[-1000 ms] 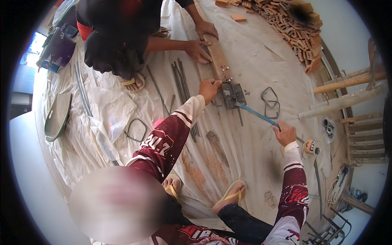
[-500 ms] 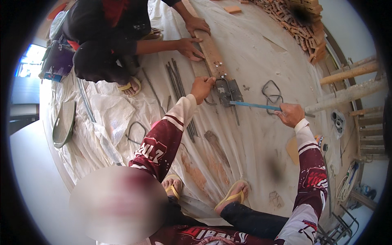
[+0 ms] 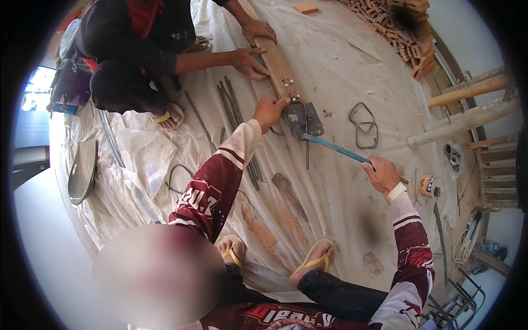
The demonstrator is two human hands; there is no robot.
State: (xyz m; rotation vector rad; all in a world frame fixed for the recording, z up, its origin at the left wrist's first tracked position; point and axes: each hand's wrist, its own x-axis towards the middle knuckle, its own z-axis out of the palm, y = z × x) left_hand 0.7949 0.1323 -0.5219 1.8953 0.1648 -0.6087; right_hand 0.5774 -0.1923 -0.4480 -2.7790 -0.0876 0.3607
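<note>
My left hand (image 3: 268, 114) is closed, gripping a thin steel rod (image 3: 307, 157) at the near end of a wooden plank (image 3: 276, 65). Several pegs or nails (image 3: 291, 88) stand up from the plank there. The rod bends near the pegs, and one length points back toward me. In my right hand (image 3: 383, 175) is a long blue bar (image 3: 341, 150), its far end meeting the rod over a dark plate (image 3: 312, 119). Across from me, a co-worker's two hands (image 3: 250, 63) rest on the plank and beside it.
Bent rod loops (image 3: 364, 126) lie right of the plate. Straight rods (image 3: 230, 102) lie left of the plank on plastic sheeting (image 3: 341, 220). A brick pile (image 3: 379, 27) stands at the far right, above wooden poles (image 3: 467, 96). A can (image 3: 430, 186) is beyond my right hand.
My right hand has swung the blue bar's handle end toward me, so the bar slopes more steeply. My left hand stays near the pegs. The co-worker's hands remain at the plank.
</note>
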